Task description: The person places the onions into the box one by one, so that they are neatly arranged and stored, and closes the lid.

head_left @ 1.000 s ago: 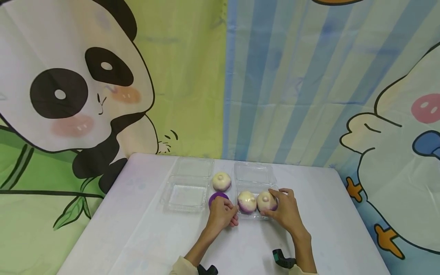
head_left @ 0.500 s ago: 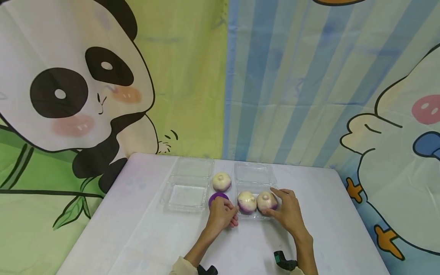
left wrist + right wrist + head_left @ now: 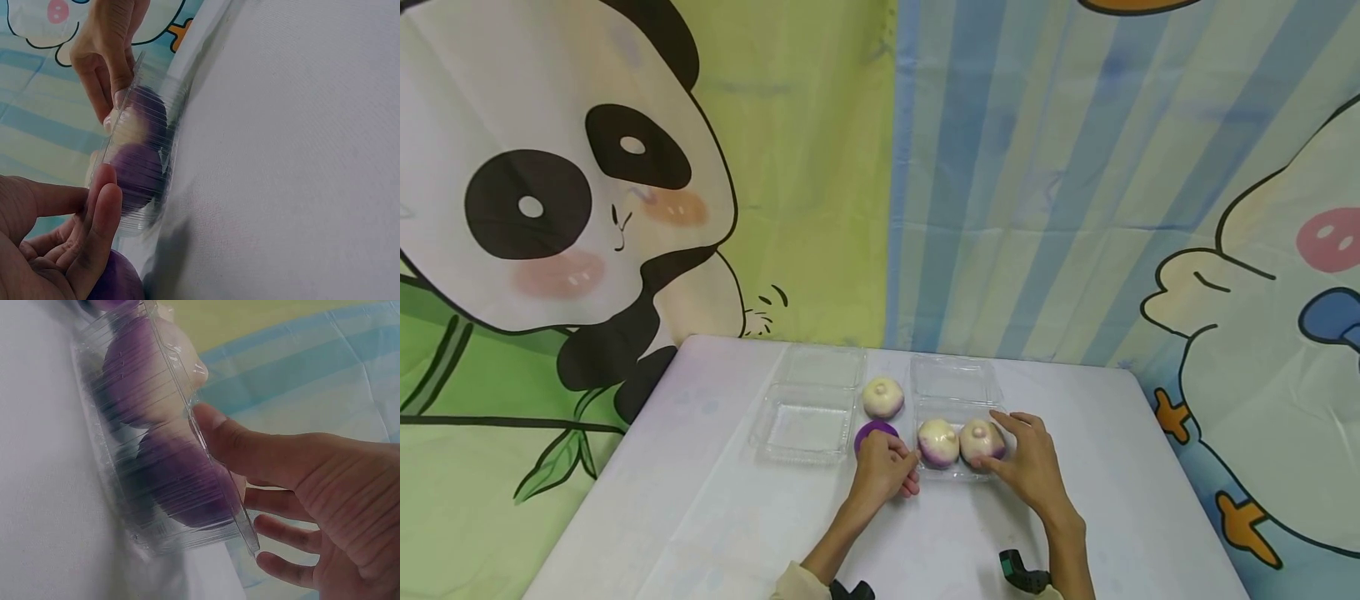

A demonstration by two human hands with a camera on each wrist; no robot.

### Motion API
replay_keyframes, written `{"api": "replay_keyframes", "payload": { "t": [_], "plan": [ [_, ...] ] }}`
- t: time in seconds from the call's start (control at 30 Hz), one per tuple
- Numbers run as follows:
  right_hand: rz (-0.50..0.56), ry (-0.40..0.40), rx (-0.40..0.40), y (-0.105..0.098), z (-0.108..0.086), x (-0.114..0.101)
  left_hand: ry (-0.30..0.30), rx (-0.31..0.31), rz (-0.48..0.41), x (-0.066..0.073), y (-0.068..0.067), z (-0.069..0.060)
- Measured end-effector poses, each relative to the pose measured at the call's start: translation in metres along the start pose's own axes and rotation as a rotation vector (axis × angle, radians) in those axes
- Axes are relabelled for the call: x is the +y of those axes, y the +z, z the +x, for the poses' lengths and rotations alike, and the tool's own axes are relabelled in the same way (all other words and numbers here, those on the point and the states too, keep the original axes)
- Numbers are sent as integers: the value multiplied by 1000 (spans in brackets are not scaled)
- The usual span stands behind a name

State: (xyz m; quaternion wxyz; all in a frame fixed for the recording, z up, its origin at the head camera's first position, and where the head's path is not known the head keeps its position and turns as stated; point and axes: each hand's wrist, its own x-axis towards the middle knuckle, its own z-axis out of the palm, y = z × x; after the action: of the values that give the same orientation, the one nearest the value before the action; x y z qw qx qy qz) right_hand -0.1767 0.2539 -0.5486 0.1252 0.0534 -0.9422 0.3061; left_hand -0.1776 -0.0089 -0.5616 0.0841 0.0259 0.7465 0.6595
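The fingers of the right hand (image 3: 1033, 460) are standing apart around a bulb (image 3: 981, 439), needing gentle touch above the flimsy clear container (image 3: 194, 537); whether the left hand (image 3: 883, 468) is pinching, I cannot tell.

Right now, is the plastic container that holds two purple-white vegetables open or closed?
Open: its clear lid lies folded back behind both vegetables, leaving them uncovered.

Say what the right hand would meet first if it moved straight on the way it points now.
Most likely the nearer purple-and-cream bulb in the clear container, just ahead of the right hand. Depth is hard to judge, so it may already touch that bulb or the container's rim.
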Motion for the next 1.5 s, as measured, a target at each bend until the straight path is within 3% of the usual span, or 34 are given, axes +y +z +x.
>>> {"api": "replay_keyframes", "payload": {
  "t": [0.23, 0.6, 0.8, 1.0, 1.2, 1.5],
  "plan": [
    [86, -37, 73, -3, 1, 1, -4, 2, 10, 0, -1, 0],
    [233, 26, 163, -4, 16, 26, -6, 0, -4, 1, 0, 0],
    [280, 105, 143, -2, 27, 41, -6, -3, -5, 1, 0, 0],
    [437, 120, 105, 1, 41, 48, -6, 5, 13, 1, 0, 0],
    [605, 220, -2, 5, 53, 49, -3, 6, 8, 0, -1, 0],
    [704, 357, -115, 13, 59, 53, -3, -8, -3, -1, -1, 0]
  ]
}}
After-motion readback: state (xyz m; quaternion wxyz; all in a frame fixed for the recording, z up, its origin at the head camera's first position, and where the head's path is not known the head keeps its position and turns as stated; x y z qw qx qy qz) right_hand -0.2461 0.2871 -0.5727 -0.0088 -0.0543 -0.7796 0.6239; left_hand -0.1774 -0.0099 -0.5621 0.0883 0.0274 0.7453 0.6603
